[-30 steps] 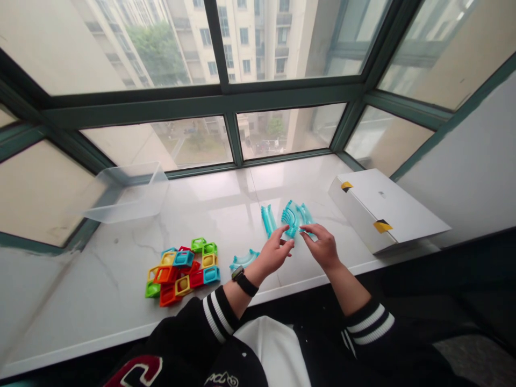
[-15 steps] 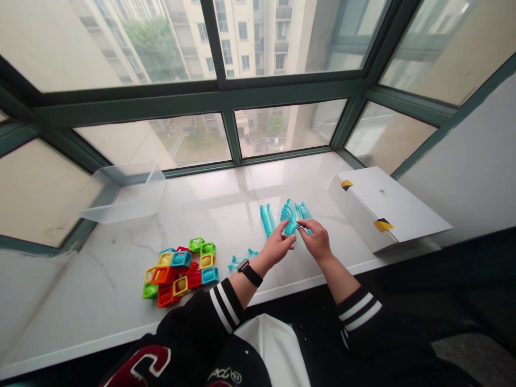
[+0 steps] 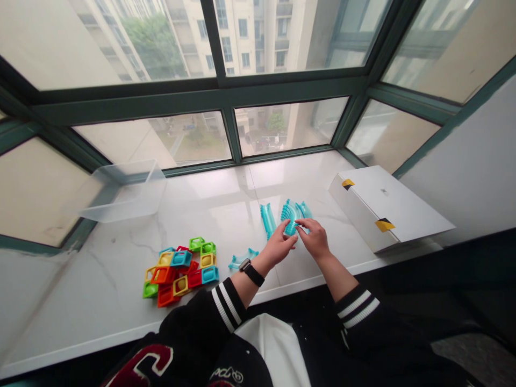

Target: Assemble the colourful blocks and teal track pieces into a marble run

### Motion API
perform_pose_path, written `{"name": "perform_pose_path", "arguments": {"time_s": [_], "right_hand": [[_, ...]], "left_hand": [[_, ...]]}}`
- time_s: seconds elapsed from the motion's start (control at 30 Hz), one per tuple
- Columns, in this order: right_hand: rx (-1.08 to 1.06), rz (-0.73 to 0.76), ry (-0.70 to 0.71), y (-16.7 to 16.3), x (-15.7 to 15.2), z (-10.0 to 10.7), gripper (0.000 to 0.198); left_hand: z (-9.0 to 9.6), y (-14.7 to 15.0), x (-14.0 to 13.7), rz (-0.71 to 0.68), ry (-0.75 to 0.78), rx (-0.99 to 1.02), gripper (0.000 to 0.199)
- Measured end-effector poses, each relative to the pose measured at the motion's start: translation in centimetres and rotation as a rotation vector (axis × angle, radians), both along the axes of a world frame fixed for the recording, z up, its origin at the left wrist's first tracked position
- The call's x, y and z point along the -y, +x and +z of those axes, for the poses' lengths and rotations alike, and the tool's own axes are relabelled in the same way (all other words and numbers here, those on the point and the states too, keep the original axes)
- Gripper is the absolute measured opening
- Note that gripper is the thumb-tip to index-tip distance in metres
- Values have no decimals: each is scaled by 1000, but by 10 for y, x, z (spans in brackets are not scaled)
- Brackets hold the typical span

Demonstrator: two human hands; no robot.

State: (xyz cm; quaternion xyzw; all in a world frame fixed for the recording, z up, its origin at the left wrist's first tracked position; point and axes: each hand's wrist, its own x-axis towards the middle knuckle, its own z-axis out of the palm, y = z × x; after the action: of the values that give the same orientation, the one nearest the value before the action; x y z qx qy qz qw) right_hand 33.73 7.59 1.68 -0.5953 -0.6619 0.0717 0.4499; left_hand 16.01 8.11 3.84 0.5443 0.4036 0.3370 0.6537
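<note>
Fingers of the left hand (image 3: 278, 246) and right hand (image 3: 316, 239) gather at the near end of a curved turquoise piece (image 3: 288, 209) on a white ledge (image 3: 220, 215), seen from my remote post through the head camera. The left thumb and index finger stand a little apart beside that end; the right thumb and fingertips are drawn narrow at its right side. I cannot tell whether either hand grips it. A straight turquoise piece (image 3: 267, 219) lies just left of the curve, and another turquoise piece (image 3: 303, 207) sits at its right, partly hidden by the right hand. Near the left wrist, with its dark watch (image 3: 245, 265), I see a second curved piece (image 3: 241, 260). Farther left lie multicolored blocks (image 3: 181, 273); a white box (image 3: 397, 201) stands at right.
</note>
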Motion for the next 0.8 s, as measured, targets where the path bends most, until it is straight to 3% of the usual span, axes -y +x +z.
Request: {"name": "perform_pose_path", "arguments": {"time_s": [0.6,0.8], "right_hand": [[2,15,4,-2,0,1,20],[-3,17,-17,-2,1,2,21]], "left_hand": [[-8,1,-1,4,10,6,77],[2,0,3,0,-16,15,78]]}}
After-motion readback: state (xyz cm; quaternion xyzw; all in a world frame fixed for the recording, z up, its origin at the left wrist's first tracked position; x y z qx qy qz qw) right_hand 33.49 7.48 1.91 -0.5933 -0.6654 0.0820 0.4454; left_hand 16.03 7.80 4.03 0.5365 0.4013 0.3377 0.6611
